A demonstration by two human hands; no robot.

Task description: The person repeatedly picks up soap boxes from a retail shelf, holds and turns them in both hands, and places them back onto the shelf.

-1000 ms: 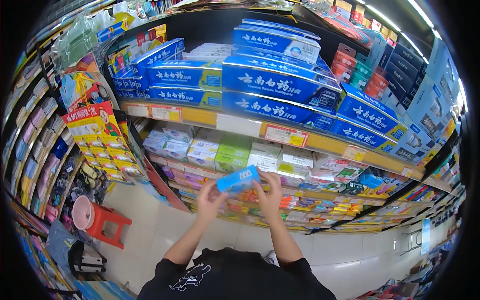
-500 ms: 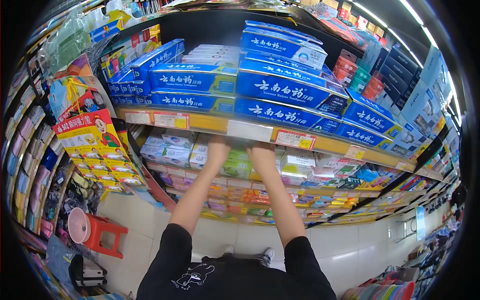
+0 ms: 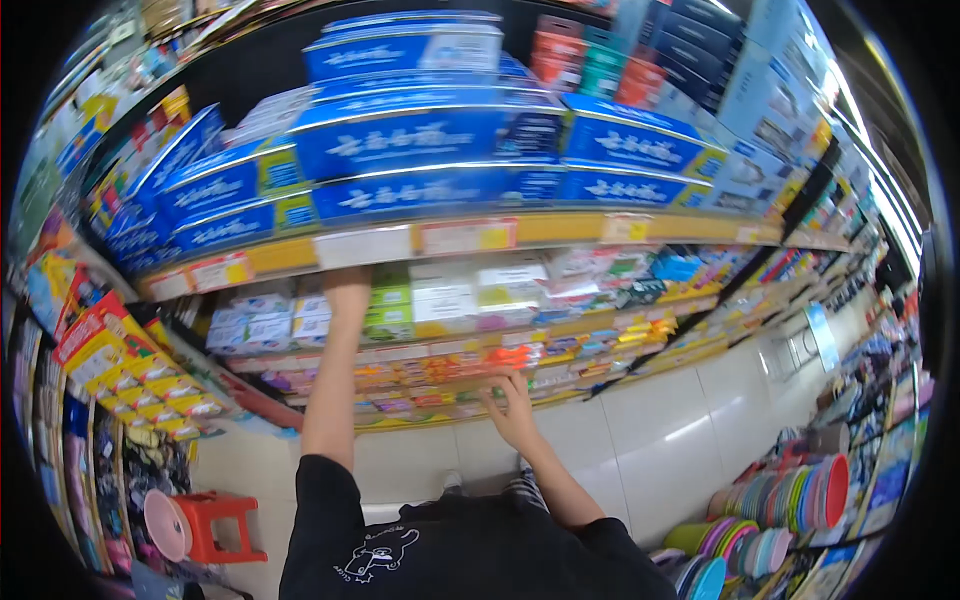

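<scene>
My left hand [image 3: 348,287] reaches under the upper shelf's edge, among the boxes on the second shelf. Its fingers are hidden there. Just right of it stand green boxes [image 3: 390,308], then white boxes [image 3: 443,300]; other white-and-blue boxes [image 3: 262,322] lie to its left. My right hand [image 3: 511,402] hangs in front of the lower shelves, fingers loosely bent and apart, with nothing seen in it. Beyond its fingertips, an orange-red packet [image 3: 511,357] shows, slightly blurred. Blue toothpaste boxes [image 3: 400,140] are stacked on the shelf above.
The yellow upper shelf edge [image 3: 570,229] with price labels runs above my left forearm. A red stool [image 3: 225,527] and a pink basin [image 3: 168,525] are at lower left. Stacked colourful basins [image 3: 790,495] stand at lower right. A yellow-and-red hanging display card [image 3: 120,360] is at left.
My right hand has come out from the second shelf and moved down and back. My left hand stays under the upper shelf. The view has turned right, shifting the shelves leftward.
</scene>
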